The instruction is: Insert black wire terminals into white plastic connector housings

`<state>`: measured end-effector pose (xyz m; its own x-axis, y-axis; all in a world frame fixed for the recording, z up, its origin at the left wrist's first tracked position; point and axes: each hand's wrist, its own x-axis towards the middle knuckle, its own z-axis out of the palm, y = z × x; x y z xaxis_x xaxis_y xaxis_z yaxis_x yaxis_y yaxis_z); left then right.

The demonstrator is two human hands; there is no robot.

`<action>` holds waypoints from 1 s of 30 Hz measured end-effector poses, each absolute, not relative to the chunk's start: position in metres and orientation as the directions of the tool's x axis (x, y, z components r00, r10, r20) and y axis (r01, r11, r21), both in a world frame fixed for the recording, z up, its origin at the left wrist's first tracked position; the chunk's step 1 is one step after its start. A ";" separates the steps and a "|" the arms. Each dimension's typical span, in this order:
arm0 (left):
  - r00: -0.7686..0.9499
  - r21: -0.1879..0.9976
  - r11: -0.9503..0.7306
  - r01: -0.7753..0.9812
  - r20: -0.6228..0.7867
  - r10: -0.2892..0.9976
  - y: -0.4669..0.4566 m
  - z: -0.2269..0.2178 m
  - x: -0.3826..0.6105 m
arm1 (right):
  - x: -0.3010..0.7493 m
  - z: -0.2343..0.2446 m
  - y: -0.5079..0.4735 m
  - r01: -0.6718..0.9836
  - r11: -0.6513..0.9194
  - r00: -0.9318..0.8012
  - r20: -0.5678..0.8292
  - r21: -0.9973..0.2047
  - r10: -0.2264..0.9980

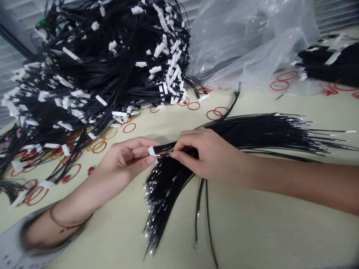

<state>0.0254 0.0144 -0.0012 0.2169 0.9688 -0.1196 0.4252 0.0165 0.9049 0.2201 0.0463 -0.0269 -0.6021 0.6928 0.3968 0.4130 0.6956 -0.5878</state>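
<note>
At the far left, a tall heap of black harnesses (98, 74) with white plugs covers the cream table (266, 231), with red rubber bands (129, 128) scattered at its foot. Just right of it, the left hand (126, 158) pinches 1 white connector (152, 151) between thumb and forefinger, holding it just above the table near the middle of the view. Short black leads already run from that connector to the right. The right hand (204, 153) meets it there, thumb and forefinger pressed together on 1 black wire (165, 155) whose metal tip sits right at the connector. Under this hand lies a loose bundle of wires (252, 130), fanning to the lower left and far right. Behind it sits a crumpled clear plastic bag (246, 41), and at the right edge, another stack of harnesses (331, 63).
</note>
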 end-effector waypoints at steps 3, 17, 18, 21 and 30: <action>0.231 0.909 0.022 0.415 -0.129 0.964 0.014 0.000 0.026 | 0.220 -0.026 0.046 0.421 0.687 -0.604 0.383 -0.591 0.699; 0.260 0.922 0.022 0.386 -0.131 0.957 0.014 0.000 0.026 | 0.220 -0.026 0.047 0.419 0.664 -0.608 0.352 -0.619 0.712; 0.263 0.925 0.027 0.380 -0.136 0.955 0.013 0.000 0.026 | 0.220 -0.026 0.047 0.420 0.664 -0.607 0.352 -0.618 0.712; 0.259 0.927 0.055 0.371 -0.161 0.952 0.013 0.001 0.027 | 0.220 -0.026 0.047 0.423 0.660 -0.603 0.350 -0.621 0.717; 0.270 0.937 0.080 0.341 -0.179 0.946 0.013 -0.001 0.025 | 0.220 -0.025 0.045 0.411 0.648 -0.589 0.356 -0.642 0.726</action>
<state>0.0252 0.0135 -0.0008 0.2696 0.9462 -0.1788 0.3406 0.0800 0.9368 0.2199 0.0451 -0.0247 -0.5891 0.7255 0.3557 0.4106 0.6480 -0.6415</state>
